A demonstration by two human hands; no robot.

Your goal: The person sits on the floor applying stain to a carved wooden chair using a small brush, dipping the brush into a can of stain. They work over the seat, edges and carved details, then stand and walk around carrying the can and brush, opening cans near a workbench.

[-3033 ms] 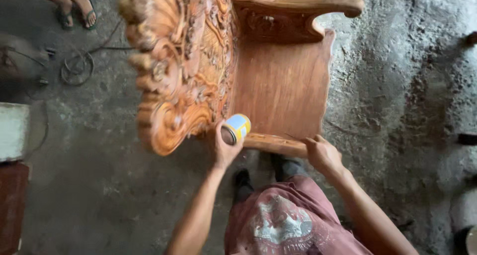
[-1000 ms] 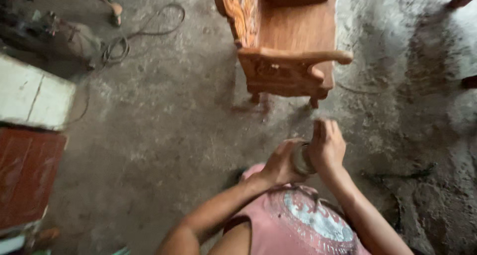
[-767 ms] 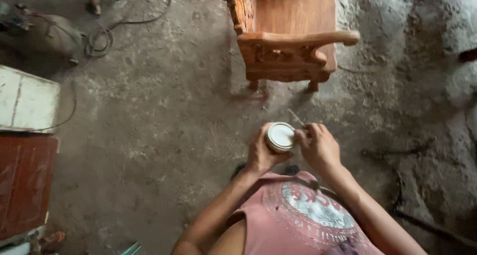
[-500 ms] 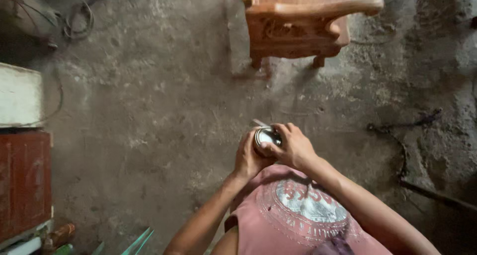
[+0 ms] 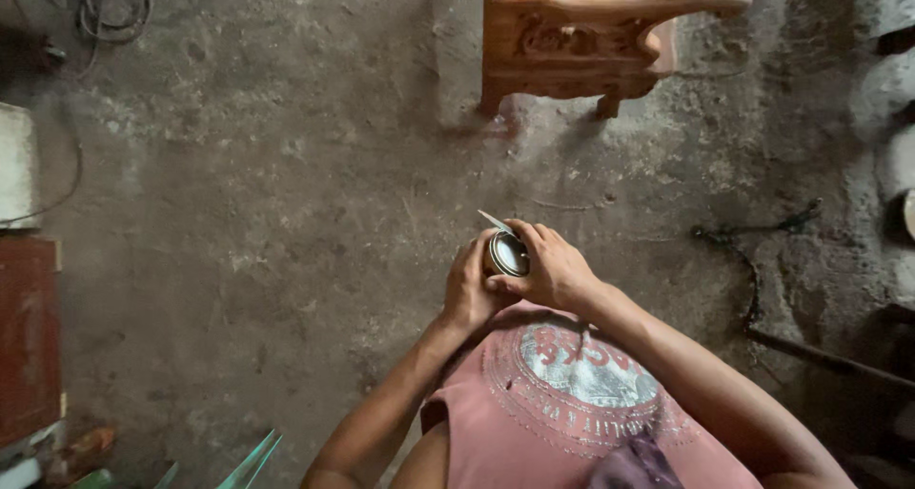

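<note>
A small round metal tin (image 5: 508, 254) sits between both hands in front of my chest, its shiny lid facing up. My left hand (image 5: 467, 289) wraps around the tin's side from the left. My right hand (image 5: 548, 265) covers the tin from the right, its fingers over the rim, holding a thin flat blade (image 5: 498, 222) that sticks out past the tin's far edge. A carved wooden armchair (image 5: 591, 31) stands on the concrete floor beyond my hands, apart from them.
A dark red cabinet (image 5: 27, 336) and a pale box (image 5: 17, 165) line the left edge. Coiled cable (image 5: 114, 8) lies at the far left. A dark cable (image 5: 753, 260) and bar run along the right. Green strips (image 5: 250, 460) lie near the bottom.
I have stepped back from the chair, which has moved up and away in view. The tin came from my left hand alone into both hands, and a thin blade appeared at its rim.
</note>
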